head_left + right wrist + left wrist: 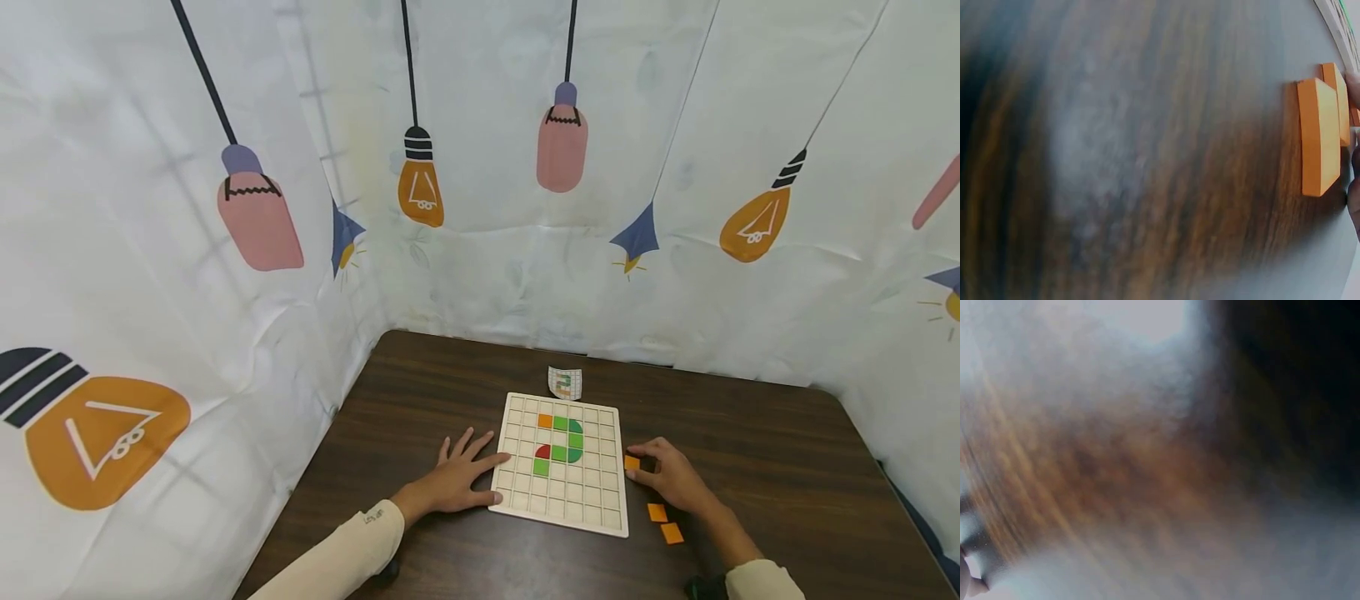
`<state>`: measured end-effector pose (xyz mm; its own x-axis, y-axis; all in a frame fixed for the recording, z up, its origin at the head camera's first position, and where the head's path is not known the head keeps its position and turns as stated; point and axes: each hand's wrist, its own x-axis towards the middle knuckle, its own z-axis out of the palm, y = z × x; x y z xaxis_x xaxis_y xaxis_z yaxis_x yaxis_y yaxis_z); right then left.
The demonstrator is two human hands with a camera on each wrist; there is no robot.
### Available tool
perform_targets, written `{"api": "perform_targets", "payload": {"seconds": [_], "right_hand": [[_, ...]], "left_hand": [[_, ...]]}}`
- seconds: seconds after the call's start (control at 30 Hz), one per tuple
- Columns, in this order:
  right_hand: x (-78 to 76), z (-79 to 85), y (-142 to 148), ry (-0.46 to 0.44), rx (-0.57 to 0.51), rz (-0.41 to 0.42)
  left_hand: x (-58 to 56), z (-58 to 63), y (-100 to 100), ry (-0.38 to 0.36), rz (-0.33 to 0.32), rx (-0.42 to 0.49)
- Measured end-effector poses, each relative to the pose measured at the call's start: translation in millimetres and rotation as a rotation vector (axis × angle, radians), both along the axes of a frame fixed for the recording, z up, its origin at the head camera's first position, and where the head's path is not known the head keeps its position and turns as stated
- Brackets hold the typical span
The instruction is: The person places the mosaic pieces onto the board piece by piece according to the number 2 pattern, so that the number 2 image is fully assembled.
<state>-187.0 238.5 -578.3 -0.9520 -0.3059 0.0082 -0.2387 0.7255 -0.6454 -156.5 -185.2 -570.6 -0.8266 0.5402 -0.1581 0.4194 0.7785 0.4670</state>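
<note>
A pale gridded board (555, 502) lies on the dark table in the head view. On it sit an orange square tile (545, 421), a red rounded tile (543, 452) and several green tiles (558, 453), some of them rounded. My left hand (457, 482) rests with spread fingers at the board's left edge, its fingertips touching the rim. Just off the right edge, my right hand (672, 477) pinches an orange square tile (632, 462) between thumb and fingers. Two loose orange tiles (657, 512) lie below that hand; the right wrist view shows a thick orange tile (1319, 137) close up.
A small paper card (565, 383) with a coloured grid pattern stands or lies behind the board. Brown table surface (757, 450) stretches to the right. White cloth (480, 275) printed with lamps hangs behind and at the sides. The left wrist view is mostly blurred.
</note>
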Motion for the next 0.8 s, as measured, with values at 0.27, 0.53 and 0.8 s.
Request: {"api": "perform_targets", "payload": {"seconds": [0.27, 0.53, 0.8], "right_hand": [[0.3, 2.7, 2.8, -0.007, 0.050, -0.012], [1.8, 2.6, 0.7, 0.051, 0.060, -0.008], [4.3, 2.1, -2.2, 0.064, 0.098, -0.007]], "left_hand": [[-0.2, 0.4, -0.3, -0.007, -0.004, 0.003], [0.5, 0.7, -0.1, 0.002, 0.000, -0.002], [1.4, 3.1, 0.7, 0.006, -0.007, 0.002]]}}
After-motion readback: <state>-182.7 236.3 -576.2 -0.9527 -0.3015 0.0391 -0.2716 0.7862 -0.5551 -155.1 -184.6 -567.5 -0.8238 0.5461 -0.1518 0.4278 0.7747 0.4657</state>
